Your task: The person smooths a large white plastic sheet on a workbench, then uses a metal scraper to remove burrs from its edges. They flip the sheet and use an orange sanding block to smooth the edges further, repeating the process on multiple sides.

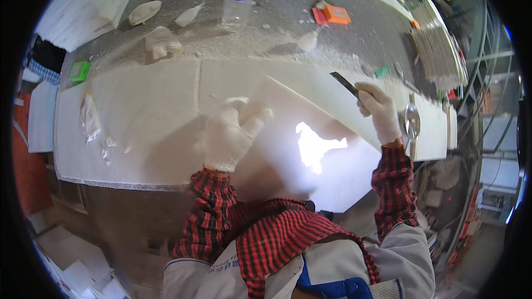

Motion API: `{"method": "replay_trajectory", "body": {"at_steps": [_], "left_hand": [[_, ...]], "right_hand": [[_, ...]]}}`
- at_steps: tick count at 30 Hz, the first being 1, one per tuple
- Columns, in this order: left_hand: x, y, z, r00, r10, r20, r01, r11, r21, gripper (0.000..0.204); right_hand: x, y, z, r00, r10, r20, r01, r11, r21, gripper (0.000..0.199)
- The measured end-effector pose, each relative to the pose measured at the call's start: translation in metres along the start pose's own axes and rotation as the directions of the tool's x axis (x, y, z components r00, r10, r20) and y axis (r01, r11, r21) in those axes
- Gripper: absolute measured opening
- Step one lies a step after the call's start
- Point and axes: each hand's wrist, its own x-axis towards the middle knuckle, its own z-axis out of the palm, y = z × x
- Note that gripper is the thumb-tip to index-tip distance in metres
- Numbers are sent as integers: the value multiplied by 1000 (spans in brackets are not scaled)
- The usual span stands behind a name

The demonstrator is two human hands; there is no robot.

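Observation:
My left hand (230, 135), in a white knit glove, is blurred beside the left edge of a glossy white panel (343, 171). Its fingers look apart, and I see nothing held in them; whether the fingertips touch the panel I cannot tell. The panel lies at an angle across the white worktop (138, 149) near my body, with a bright glare on its face. To the right, my right hand (379, 111), gloved too, is closed round a dark flat blade (344, 84). The blade points up and left above the panel's far edge.
Beyond the worktop, a dusty grey surface holds a clear bottle (238, 8) with a purple label, crumpled white scraps (162, 41) and an orange box (336, 15). A green box (79, 71) is at left. Stacked slabs (438, 44) and a shiny metal spoon-shaped thing (412, 122) are at right.

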Motion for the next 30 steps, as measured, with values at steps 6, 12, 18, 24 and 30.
{"method": "replay_trajectory", "body": {"at_steps": [6, 12, 18, 24, 30], "left_hand": [[4, 3, 1, 987, -131, 95, 131, 991, 8, 59], [-26, -23, 1, 900, 321, -295, -293, 946, 135, 47], [-199, -57, -37, 951, -256, -171, 199, 935, -294, 4], [-246, -97, 20, 593, -482, 645, 619, 785, 19, 66], [-251, -57, 93, 642, -438, 630, 676, -64, -734, 72]], "right_hand": [[-31, 75, 46, 871, -312, -378, 209, 934, -290, 21], [-20, 89, 52, 775, -484, -406, 318, 854, -412, 19], [-18, 90, 47, 812, -461, -357, 298, 855, -425, 19], [-17, 83, 41, 877, -414, -242, 295, 864, -407, 20], [-12, 82, 36, 920, -373, -123, 301, 870, -391, 25]]}}
